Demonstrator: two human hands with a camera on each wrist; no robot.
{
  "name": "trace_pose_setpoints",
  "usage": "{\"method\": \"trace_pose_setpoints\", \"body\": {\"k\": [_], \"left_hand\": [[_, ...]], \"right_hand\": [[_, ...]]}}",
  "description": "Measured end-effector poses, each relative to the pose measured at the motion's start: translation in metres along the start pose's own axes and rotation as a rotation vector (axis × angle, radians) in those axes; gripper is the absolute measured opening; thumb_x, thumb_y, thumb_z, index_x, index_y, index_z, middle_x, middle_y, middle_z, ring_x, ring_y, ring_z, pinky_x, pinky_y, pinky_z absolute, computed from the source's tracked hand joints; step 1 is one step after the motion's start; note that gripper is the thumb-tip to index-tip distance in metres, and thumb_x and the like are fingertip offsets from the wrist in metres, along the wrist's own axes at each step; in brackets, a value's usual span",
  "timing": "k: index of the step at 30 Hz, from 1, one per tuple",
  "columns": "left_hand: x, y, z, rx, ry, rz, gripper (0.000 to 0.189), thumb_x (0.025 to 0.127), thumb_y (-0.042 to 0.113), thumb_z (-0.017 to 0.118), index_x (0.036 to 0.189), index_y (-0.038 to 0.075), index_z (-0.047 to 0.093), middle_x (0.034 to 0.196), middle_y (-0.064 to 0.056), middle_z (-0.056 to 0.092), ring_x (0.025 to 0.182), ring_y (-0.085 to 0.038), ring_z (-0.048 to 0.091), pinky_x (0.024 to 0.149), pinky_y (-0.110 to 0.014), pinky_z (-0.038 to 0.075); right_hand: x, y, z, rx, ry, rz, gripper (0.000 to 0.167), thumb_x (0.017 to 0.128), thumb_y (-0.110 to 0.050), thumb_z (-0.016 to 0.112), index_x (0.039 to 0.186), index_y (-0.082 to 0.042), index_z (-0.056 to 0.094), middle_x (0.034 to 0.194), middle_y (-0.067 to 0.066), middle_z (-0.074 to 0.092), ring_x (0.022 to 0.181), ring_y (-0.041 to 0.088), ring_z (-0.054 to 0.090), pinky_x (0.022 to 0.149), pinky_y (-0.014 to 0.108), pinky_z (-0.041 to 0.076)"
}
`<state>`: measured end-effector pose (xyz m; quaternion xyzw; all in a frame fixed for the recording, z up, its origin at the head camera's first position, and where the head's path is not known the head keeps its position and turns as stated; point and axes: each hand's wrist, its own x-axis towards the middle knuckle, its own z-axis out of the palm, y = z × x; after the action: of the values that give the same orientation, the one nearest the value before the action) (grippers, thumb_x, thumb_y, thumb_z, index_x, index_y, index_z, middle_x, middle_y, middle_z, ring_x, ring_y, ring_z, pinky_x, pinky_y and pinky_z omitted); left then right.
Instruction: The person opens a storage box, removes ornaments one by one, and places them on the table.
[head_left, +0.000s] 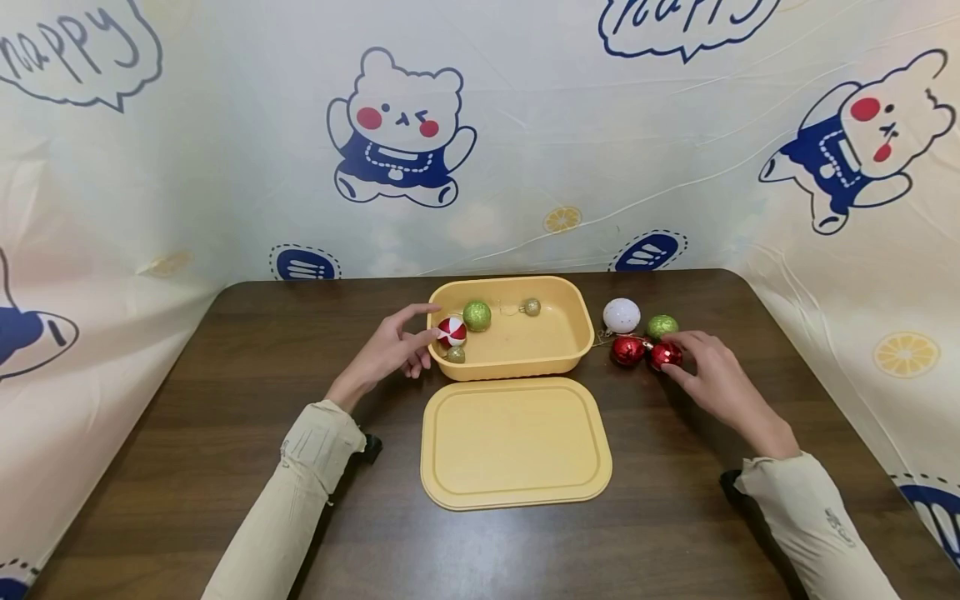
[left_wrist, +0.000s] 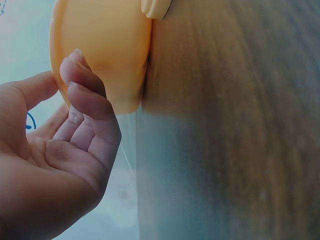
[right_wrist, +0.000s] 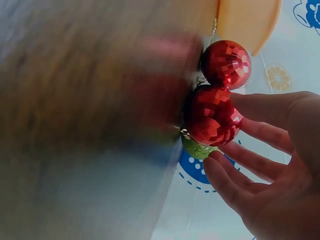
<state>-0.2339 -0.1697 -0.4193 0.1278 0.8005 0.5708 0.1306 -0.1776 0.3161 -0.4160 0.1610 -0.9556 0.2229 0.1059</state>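
Note:
At the left end of a yellow plastic box (head_left: 517,364), my left hand (head_left: 386,350) rests against the rim, with loosely bent fingers outside the wall in the left wrist view. Near its thumb, inside the box, lies a red-and-white Christmas bauble (head_left: 452,332). A green glitter bauble (head_left: 477,315) and two small gold baubles (head_left: 531,307) are in there too. My right hand (head_left: 716,375) holds a shiny red faceted bauble (right_wrist: 212,115) between thumb and fingers, low by the tabletop. A second red bauble (right_wrist: 226,65) sits beside it; a green bauble (head_left: 662,326) lies just behind.
A white speckled bauble (head_left: 621,316) stands right of the box. The yellow lid (head_left: 517,442) lies flat on the dark wooden table (head_left: 300,333) in front of the box. A printed cloth (head_left: 510,167) hangs behind the table and along both sides.

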Motion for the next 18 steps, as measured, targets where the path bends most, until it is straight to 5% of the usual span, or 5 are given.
{"method": "trace_pose_setpoints", "body": {"k": [18], "left_hand": [[0.001, -0.002, -0.001, -0.024, -0.01, 0.014, 0.052, 0.102, 0.025, 0.06, 0.148, 0.013, 0.041, 0.071, -0.021, 0.062, 0.048, -0.023, 0.055, 0.046, -0.032, 0.051]], "right_hand": [[0.016, -0.037, -0.011, 0.01, 0.117, -0.088, 0.033, 0.086, -0.005, 0.077, 0.117, 0.0, 0.065, 0.119, 0.022, 0.061, 0.111, 0.04, 0.053, 0.095, 0.061, 0.043]]}}
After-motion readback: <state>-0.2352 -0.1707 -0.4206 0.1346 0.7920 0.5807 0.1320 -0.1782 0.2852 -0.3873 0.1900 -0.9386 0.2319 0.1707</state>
